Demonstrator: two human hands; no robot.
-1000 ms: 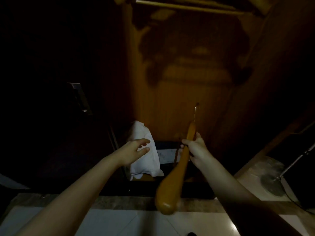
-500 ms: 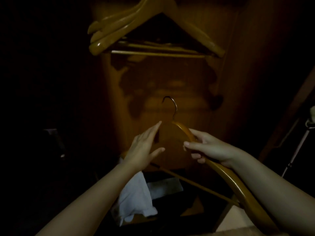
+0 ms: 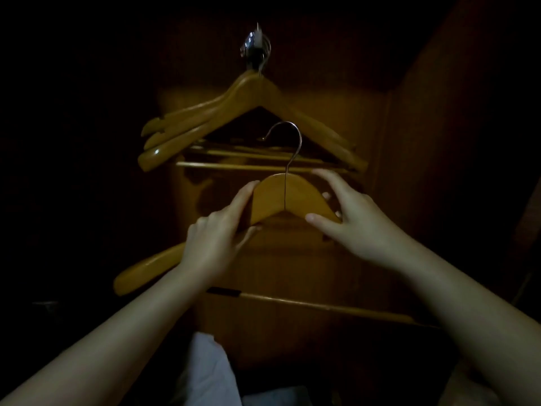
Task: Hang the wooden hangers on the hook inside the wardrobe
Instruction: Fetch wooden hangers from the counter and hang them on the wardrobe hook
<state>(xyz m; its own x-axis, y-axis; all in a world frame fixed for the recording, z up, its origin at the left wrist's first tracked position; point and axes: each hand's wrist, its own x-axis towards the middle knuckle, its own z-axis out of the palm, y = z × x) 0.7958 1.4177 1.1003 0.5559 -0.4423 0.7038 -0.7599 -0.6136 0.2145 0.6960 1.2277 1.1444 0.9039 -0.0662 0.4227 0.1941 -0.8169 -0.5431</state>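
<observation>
Head view: both hands hold a honey-coloured wooden hanger upright before the wardrobe's brown back panel. The left hand grips its left shoulder. The right hand pinches the right shoulder, thumb in front. Its long axis runs left to right. Its thin wire hook points up, opens leftward and overlaps the bunch of hung wooden hangers, below the shiny metal wardrobe hook. Dark open space lies left; the wooden side wall stands near on the right.

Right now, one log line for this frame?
hanger: unhung | left grip: holds hanger | right grip: holds hanger | hook: carries other hangers
</observation>
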